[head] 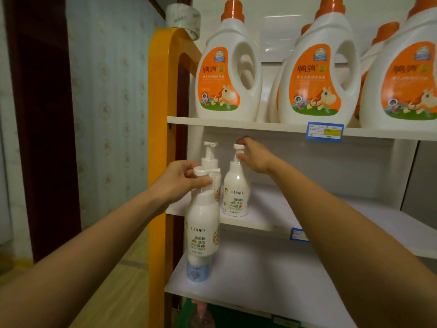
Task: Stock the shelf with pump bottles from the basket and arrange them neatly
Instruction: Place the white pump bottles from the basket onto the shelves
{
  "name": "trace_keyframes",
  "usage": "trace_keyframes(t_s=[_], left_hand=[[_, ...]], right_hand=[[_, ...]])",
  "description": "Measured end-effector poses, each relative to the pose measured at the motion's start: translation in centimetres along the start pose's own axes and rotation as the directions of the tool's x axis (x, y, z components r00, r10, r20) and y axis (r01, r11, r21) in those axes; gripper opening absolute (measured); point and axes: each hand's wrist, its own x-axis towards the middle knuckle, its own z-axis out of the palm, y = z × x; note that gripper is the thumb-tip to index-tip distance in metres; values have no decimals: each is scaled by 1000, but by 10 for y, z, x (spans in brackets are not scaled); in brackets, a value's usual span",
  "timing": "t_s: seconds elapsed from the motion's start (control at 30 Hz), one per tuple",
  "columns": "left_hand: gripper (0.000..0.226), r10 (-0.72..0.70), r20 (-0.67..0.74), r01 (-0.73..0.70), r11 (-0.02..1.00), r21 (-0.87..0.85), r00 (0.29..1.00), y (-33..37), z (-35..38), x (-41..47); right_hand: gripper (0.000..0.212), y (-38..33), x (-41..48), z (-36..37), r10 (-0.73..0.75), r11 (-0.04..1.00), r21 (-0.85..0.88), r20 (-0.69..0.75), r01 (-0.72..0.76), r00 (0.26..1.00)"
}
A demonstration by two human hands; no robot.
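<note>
A papered wall and a dark door frame stood at the far left, with the shelving unit's orange end panel [158, 138] beside them and a roll of clear tape [183, 18] resting on its top. On the middle shelf [272, 223], at its left end, a first pump bottle [209, 159] stood at the back. The left hand [182, 179] was clenched around the pump neck of a second pump bottle [203, 223], which hung in the air in front of the shelf edge, not yet set down. Just right of it, the right hand [254, 157] pinched the pump head of a third pump bottle [236, 192] that stood on the shelf board. Below, a small blue-labelled bottle [197, 268] sat on the lower shelf. Above, large detergent jugs [227, 74] with orange caps filled the top shelf, a blue price tag [325, 131] on its edge.

The step in hand looked like placing and straightening: the right hand seemed to be turning a nozzle, while the left bottle next needed lifting onto the board beside the others, label forward. The basket was not in view.

The pump labels carried Chinese characters, too small to read surely; the jugs showed a cartoon horse and orange script.
</note>
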Motion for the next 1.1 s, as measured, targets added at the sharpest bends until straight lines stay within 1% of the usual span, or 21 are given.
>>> trace_keyframes(t_s=[0.03, 0.07, 0.1, 0.13, 0.17, 0.2, 0.23, 0.27, 0.3, 0.33, 0.37, 0.4, 0.5, 0.57, 0.6, 0.67, 0.7, 0.77, 0.83, 0.97, 1.1], left_hand=[[16, 10, 17, -11, 1000, 9, 1000, 2, 1, -1], [14, 20, 33, -21, 1000, 20, 999, 5, 3, -2], [13, 25, 44, -26, 999, 26, 999, 8, 4, -3], [14, 28, 53, -29, 999, 24, 998, 10, 5, -4], [16, 33, 65, -34, 999, 18, 997, 14, 7, -4], [19, 36, 82, -38, 999, 13, 996, 17, 10, -4], [22, 38, 103, -39, 999, 9, 994, 20, 13, -5], [24, 40, 123, -41, 999, 7, 992, 24, 18, -7], [25, 47, 140, -47, 999, -1, 989, 29, 23, -8], [24, 62, 155, -59, 998, -19, 986, 33, 28, -10], [22, 79, 165, -73, 996, -46, 983, 36, 34, -12], [20, 95, 171, -83, 994, -76, 981, 39, 41, -14], [16, 130, 163, -111, 987, -120, 978, 51, 62, -19], [15, 134, 111, -116, 981, -157, 985, 58, 71, -18], [16, 106, 74, -90, 976, -200, 992, 60, 74, -15], [35, -12, 36, 23, 949, -314, 999, 57, 80, -9], [44, -78, 51, 91, 936, -339, 996, 52, 84, -7], [54, -185, 128, 217, 923, -319, 974, 35, 98, -8], [57, -257, 190, 311, 878, -363, 948, 16, 114, -6], [57, -263, 196, 328, 770, -547, 945, -5, 134, 11], [55, -239, 175, 295, 736, -609, 955, -11, 147, 29]], right_hand=[[44, 1, -9, 1, -25, 998, -59, -74, 21, 997], [44, 2, -23, 3, -68, 994, -93, -195, 50, 978], [39, 3, -41, 5, -122, 992, -81, -332, 101, 935], [33, 4, -63, 10, -162, 985, -26, -448, 169, 879], [27, 6, -85, 15, -163, 975, 49, -506, 216, 847], [23, 7, -108, 20, -131, 964, 137, -496, 227, 859], [25, 8, -129, 24, -67, 953, 243, -411, 180, 909], [35, 8, -147, 29, 9, 927, 364, -259, 89, 966], [51, 7, -160, 33, 77, 879, 476, -83, -28, 994], [69, 6, -170, 36, 120, 832, 539, 55, -130, 991], [82, 6, -177, 40, 135, 814, 552, 126, -182, 983], [87, 5, -183, 42, 134, 813, 550, 142, -190, 981], [70, 8, -190, 37, 136, 823, 539, 122, -181, 983], [66, 15, -187, 25, 150, 805, 561, 120, -192, 981], [67, 18, -185, 18, 161, 790, 580, 118, -199, 980], [66, 26, -178, 7, 182, 760, 613, 114, -214, 977], [65, 30, -174, 4, 194, 754, 620, 106, -217, 975], [62, 40, -164, 1, 214, 760, 613, 79, -217, 974], [61, 48, -155, 3, 221, 778, 595, 45, -204, 974], [65, 62, -138, 11, 235, 792, 580, 2, -193, 972], [66, 74, -120, 17, 250, 783, 589, -3, -200, 968]])
